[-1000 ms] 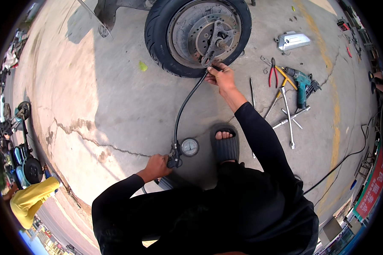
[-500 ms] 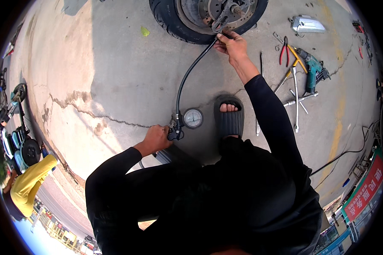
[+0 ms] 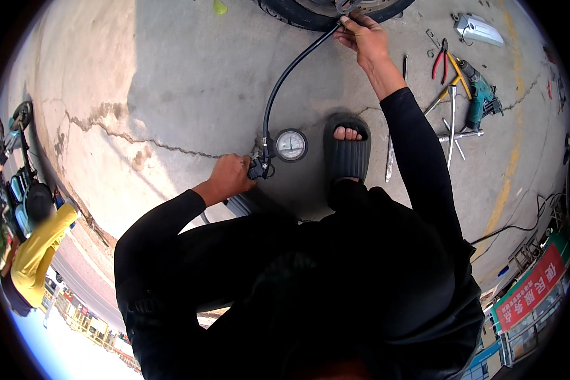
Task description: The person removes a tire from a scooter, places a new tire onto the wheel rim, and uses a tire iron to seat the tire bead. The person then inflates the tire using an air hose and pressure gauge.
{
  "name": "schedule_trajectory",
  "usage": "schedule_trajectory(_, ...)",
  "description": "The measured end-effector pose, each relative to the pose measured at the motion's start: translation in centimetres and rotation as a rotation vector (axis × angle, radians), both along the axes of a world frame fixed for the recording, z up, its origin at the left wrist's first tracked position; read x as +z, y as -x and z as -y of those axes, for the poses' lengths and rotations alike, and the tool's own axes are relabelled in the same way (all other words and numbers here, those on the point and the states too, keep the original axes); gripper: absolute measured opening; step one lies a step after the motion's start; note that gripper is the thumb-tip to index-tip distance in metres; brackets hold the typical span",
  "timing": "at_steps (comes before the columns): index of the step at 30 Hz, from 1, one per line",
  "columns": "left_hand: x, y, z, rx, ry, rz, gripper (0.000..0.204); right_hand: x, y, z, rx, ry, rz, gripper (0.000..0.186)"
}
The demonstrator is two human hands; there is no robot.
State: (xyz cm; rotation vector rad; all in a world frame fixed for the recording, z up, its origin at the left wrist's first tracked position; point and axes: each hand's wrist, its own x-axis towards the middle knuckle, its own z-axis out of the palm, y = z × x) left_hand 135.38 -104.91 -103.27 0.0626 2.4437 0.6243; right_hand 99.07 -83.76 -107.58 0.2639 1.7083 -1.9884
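Note:
My left hand (image 3: 230,175) is closed around the handle of a tire inflator (image 3: 259,167), whose round dial gauge (image 3: 291,145) faces up. From the inflator a black hose (image 3: 276,95) curves up to the wheel. At the hose's far end, my right hand (image 3: 366,39) pinches the hose end against the wheel, near the rim. The wheel's black tire (image 3: 301,17) lies at the top edge, mostly cut off by the frame. Fingers hide the join between hose end and valve.
Right of my right arm lie red-handled pliers (image 3: 440,61), a teal power drill (image 3: 481,95), a cross wrench (image 3: 460,135), a yellow-handled tool (image 3: 460,75) and a long metal bar (image 3: 389,155). A silver metal part (image 3: 479,29) lies beyond. A person in yellow (image 3: 39,250) and parked scooters (image 3: 28,183) are at far left.
The view has shifted, so the wheel sits higher in the picture and the tools further right. Both hands keep their holds on the inflator and the hose end.

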Motion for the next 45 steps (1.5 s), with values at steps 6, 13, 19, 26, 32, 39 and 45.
schedule_trajectory(6,-0.3,-0.2,0.1,0.0,0.0,-0.02,0.033,-0.4,0.1,-0.2,-0.002,-0.003,0.004,0.04)
schedule_trajectory(13,-0.4,-0.2,0.1,0.03,-0.001,0.0,0.039,0.4,0.0,0.8,-0.05,-0.046,0.049,0.016)
schedule_trajectory(19,-0.6,-0.3,0.1,0.024,-0.009,-0.031,0.037,0.6,0.0,1.0,-0.043,-0.059,0.059,0.016)
schedule_trajectory(26,0.2,0.5,-0.1,0.01,0.013,0.0,0.032,1.7,-0.7,0.3,-0.018,-0.028,-0.015,0.034)
schedule_trajectory(32,-0.6,-0.3,-0.1,-0.011,0.012,-0.069,0.038,3.0,-1.2,1.5,-0.07,-0.053,0.038,0.026)
schedule_trajectory(39,-0.6,-0.1,-0.1,0.016,0.011,0.007,0.032,2.9,-1.0,1.3,-0.08,-0.061,0.059,0.035)
schedule_trajectory(45,0.4,0.7,-0.2,0.014,0.017,0.071,0.034,2.6,-0.8,1.0,-0.034,-0.069,0.065,0.033)
